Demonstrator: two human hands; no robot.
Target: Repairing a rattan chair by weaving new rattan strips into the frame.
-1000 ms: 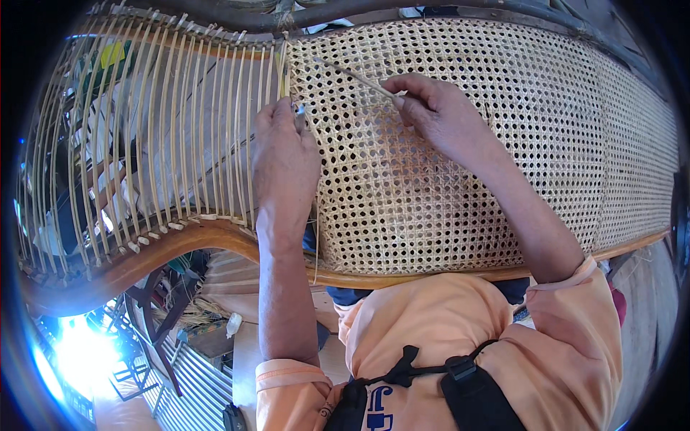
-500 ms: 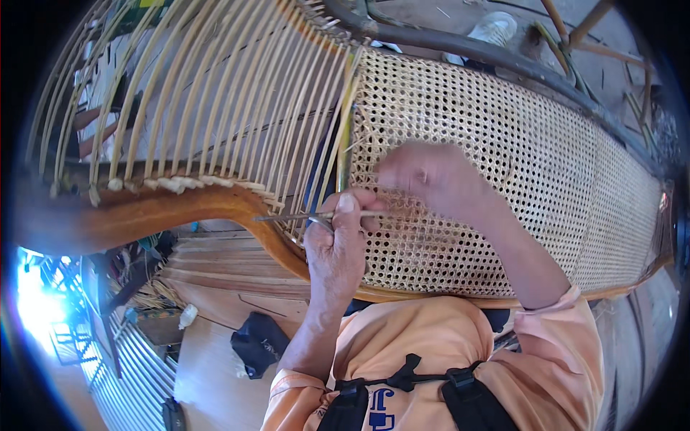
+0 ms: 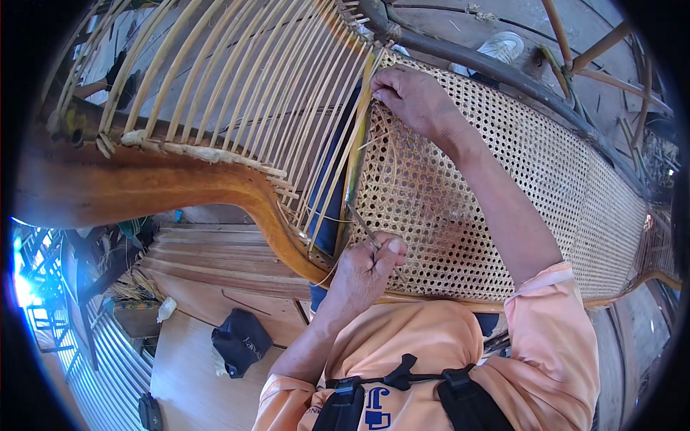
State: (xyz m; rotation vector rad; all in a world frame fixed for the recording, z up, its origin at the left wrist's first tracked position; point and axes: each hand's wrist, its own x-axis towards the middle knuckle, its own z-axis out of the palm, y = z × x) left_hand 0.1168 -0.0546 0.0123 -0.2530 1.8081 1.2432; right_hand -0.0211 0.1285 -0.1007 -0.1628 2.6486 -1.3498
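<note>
Head view, looking down over my chest at a long cane-woven panel set in a curved wooden frame. The finished honeycomb weave fills the right part; to the left, only bare parallel cane strands span the frame, fanning up and away from me.

My left hand sits low, close to my body at the near rail. It is closed, thumb and fingers pinching a thin metal tool whose point angles up and left into the weave edge. My right hand is far up at the top rail, fingers curled and pressed on the weave edge; I cannot tell whether it pinches a strand.

The working strand, a greenish strip of cane, runs nearly straight between my two hands, its long axis up-and-down along the boundary of woven and unwoven cane. The left hand is nearer its lower end, the right its upper end.

Below the frame, a dark pouch lies on a wooden floor; I cannot see what is in it.
</note>
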